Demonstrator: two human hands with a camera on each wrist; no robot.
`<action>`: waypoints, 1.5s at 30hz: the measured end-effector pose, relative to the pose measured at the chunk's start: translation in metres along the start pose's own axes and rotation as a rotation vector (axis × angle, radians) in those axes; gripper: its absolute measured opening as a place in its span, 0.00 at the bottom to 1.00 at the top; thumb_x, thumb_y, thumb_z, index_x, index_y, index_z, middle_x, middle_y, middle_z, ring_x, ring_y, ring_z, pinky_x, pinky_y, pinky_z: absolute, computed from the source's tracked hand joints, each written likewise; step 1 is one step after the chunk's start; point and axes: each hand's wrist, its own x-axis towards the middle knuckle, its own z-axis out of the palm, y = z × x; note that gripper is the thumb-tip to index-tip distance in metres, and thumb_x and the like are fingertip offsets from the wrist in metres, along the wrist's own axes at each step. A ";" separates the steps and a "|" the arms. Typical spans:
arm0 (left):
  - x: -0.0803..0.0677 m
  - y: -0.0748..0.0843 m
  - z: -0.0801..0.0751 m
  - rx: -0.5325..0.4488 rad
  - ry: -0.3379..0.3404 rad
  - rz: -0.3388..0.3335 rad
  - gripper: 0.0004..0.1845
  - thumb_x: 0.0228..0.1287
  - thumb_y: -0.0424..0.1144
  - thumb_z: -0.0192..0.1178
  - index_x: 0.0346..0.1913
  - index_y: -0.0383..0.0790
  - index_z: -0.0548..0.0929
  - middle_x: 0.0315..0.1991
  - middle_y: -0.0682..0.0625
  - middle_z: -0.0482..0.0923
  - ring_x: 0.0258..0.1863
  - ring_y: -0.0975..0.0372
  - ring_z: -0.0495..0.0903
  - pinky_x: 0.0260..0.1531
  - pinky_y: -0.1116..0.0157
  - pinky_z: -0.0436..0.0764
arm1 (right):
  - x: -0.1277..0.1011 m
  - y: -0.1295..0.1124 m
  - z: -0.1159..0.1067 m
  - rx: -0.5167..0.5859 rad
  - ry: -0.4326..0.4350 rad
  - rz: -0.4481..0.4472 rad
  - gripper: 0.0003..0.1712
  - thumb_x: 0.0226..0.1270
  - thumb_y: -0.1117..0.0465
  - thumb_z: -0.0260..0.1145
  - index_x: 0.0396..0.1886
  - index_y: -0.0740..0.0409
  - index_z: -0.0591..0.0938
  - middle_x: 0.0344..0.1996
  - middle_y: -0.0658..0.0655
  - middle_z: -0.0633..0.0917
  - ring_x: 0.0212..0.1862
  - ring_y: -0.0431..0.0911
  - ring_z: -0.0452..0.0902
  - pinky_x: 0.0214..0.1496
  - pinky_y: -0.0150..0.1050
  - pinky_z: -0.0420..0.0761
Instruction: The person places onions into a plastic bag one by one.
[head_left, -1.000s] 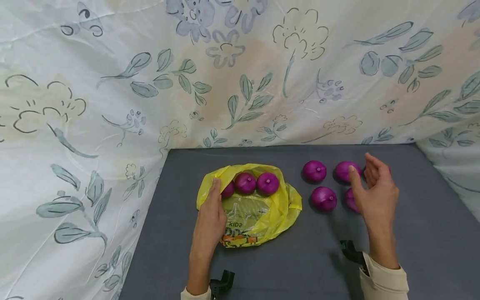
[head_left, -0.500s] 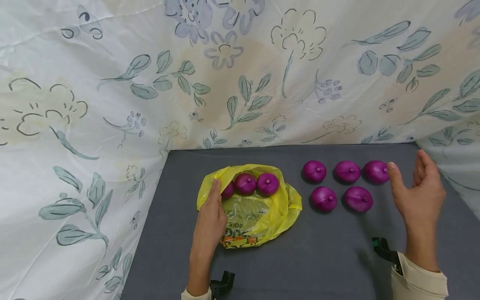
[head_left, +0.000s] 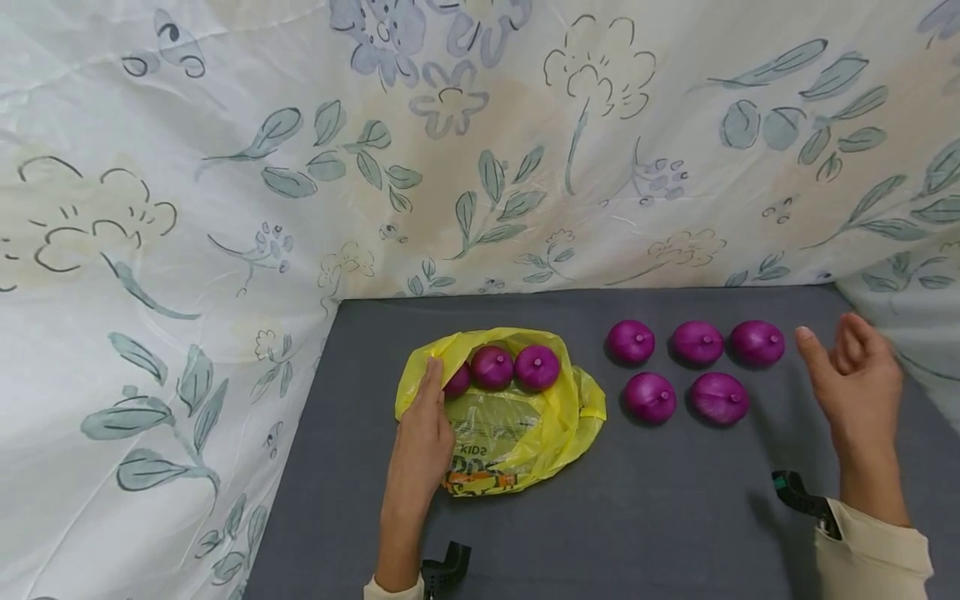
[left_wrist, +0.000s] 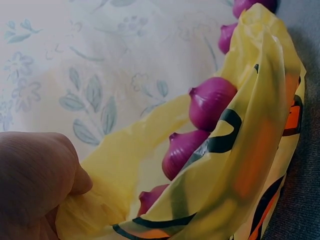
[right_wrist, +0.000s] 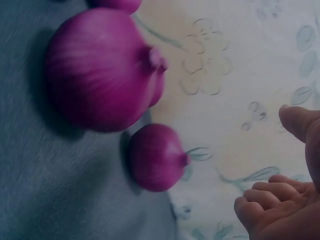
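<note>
Onions (head_left: 697, 342) unmoved, right hand (head_left: 855, 387) withdrawn

Grey cloth-covered table (head_left: 660, 533), backed by flowered sheet (head_left: 480, 150). Under the left grip (head_left: 420, 442): yellow bag (head_left: 525, 433) lying flat, three purple onions (head_left: 537, 367) inside. Just left of the right grip (head_left: 855, 392): five loose onions (head_left: 697, 342), three behind, two in front.

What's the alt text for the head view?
A left hand holds open a yellow plastic bag with three purple onions inside, on a grey table. Five more onions lie in two rows to its right, beside an open, empty right hand; floral cloth hangs behind.
</note>
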 end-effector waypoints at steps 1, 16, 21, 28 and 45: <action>0.000 0.000 0.000 0.000 0.001 -0.002 0.30 0.87 0.32 0.44 0.86 0.43 0.57 0.85 0.46 0.55 0.36 0.49 0.79 0.21 0.64 0.62 | 0.002 0.003 0.000 -0.033 -0.005 0.002 0.45 0.75 0.56 0.70 0.86 0.41 0.61 0.82 0.44 0.59 0.81 0.35 0.54 0.68 0.19 0.61; -0.001 0.000 0.000 0.009 -0.007 -0.021 0.30 0.87 0.33 0.43 0.86 0.43 0.56 0.85 0.46 0.54 0.21 0.63 0.65 0.20 0.64 0.63 | 0.039 0.050 0.007 -0.415 -0.245 -0.087 0.59 0.75 0.37 0.66 0.89 0.54 0.43 0.86 0.58 0.45 0.84 0.54 0.41 0.81 0.56 0.52; -0.002 0.000 0.000 0.003 -0.020 -0.028 0.31 0.86 0.31 0.44 0.86 0.44 0.56 0.85 0.47 0.53 0.13 0.65 0.56 0.17 0.66 0.61 | 0.046 0.058 0.012 -0.441 -0.296 -0.093 0.62 0.75 0.37 0.67 0.88 0.59 0.41 0.85 0.63 0.44 0.83 0.64 0.40 0.78 0.65 0.50; -0.002 -0.001 -0.001 -0.004 -0.023 -0.030 0.31 0.87 0.31 0.43 0.86 0.44 0.55 0.86 0.47 0.52 0.10 0.66 0.52 0.16 0.67 0.59 | 0.051 0.069 0.016 -0.458 -0.323 -0.082 0.63 0.74 0.38 0.67 0.87 0.63 0.41 0.83 0.70 0.47 0.82 0.70 0.44 0.77 0.67 0.52; -0.001 -0.002 0.001 0.005 -0.015 -0.032 0.31 0.86 0.31 0.44 0.86 0.44 0.56 0.85 0.46 0.53 0.09 0.67 0.51 0.15 0.67 0.58 | 0.052 0.075 0.021 -0.403 -0.239 -0.028 0.56 0.75 0.42 0.68 0.87 0.62 0.51 0.82 0.69 0.56 0.81 0.65 0.53 0.79 0.47 0.59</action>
